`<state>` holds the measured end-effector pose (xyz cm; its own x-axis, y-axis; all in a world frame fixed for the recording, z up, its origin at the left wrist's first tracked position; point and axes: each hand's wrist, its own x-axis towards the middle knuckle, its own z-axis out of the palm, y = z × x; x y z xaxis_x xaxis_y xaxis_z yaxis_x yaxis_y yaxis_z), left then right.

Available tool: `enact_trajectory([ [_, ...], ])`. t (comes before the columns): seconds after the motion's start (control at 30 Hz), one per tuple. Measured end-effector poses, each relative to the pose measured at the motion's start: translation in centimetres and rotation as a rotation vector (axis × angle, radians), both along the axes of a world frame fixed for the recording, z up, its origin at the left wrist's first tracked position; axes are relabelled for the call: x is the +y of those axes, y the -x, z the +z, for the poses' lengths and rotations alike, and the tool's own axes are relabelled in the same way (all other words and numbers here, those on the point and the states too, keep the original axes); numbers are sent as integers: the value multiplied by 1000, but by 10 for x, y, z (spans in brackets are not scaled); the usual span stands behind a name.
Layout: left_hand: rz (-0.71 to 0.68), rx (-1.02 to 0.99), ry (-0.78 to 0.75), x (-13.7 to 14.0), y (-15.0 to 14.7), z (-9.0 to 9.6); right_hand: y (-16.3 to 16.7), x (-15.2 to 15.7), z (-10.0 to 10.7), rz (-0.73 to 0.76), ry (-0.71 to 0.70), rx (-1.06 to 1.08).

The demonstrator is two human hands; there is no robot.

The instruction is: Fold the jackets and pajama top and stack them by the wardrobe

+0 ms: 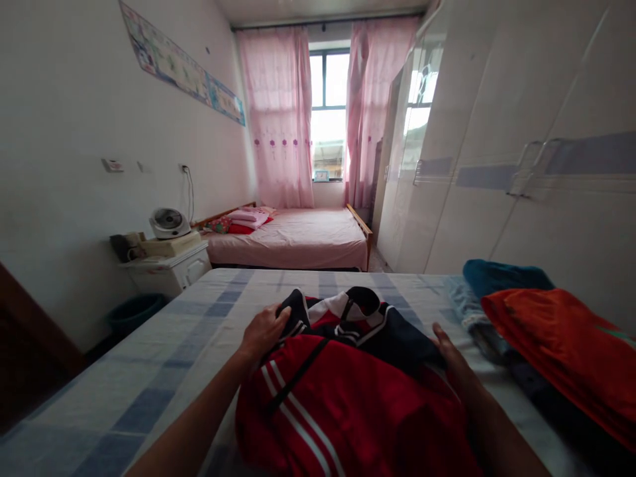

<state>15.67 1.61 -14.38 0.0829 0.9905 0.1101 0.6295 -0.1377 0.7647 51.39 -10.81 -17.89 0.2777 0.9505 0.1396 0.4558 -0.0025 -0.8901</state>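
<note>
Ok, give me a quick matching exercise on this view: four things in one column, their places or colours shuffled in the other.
Things
1. Left hand
2. Striped garment
3. Orange garment
4. Fan

Places or colours
A. On a pale box atop a white cabinet
B. Mostly red, with dark parts and white lines
C. With other clothes at the picture's right
D. On the dark fabric of thing 2

Pairs: 1-D, 2-B, 3-C, 4-A

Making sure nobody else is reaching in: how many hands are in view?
2: the left hand on the dark fabric at the left of the red jacket, and the right hand at its right edge. Some fingers are hidden.
</note>
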Motion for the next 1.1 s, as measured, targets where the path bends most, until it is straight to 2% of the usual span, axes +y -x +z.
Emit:
enact_trajectory([
  [0.1, 7, 27, 67, 11, -23, -1, 4, -9, 10, 123, 172, 165],
  [0.17, -14, 5, 122, 13, -27, -2, 7, -10, 17, 172, 200, 174],
  [0.3, -125, -156, 208, 9, -12, 13, 6, 5, 37, 248, 92, 116],
  [0.4, -93, -287, 131, 18, 4, 38, 1, 35, 60, 260, -21, 40],
  [0.5, 18, -339, -22, 46, 11, 55, -6, 78, 79, 142, -165, -158],
  [0.57, 99, -307, -109, 67, 12, 54, -10, 106, 82, 1, -218, -301],
  [0.67, 214, -164, -188, 87, 11, 35, -6, 130, 67, -198, -215, -424],
  [0.73, 214, -49, -212, 83, 6, 15, 7, 129, 49, -252, -206, -462],
  [0.8, 104, 48, -224, 68, -2, -3, 27, 116, 30, -171, -205, -521],
  [0.93, -183, 171, -217, 28, -24, -23, 78, 82, 6, 178, -174, -652],
  [1.03, -175, 282, -155, 12, -37, -22, 107, 70, 0, 284, -82, -687],
  [1.1, -139, 322, -101, 4, -46, -13, 122, 68, -1, 303, -29, -653],
])
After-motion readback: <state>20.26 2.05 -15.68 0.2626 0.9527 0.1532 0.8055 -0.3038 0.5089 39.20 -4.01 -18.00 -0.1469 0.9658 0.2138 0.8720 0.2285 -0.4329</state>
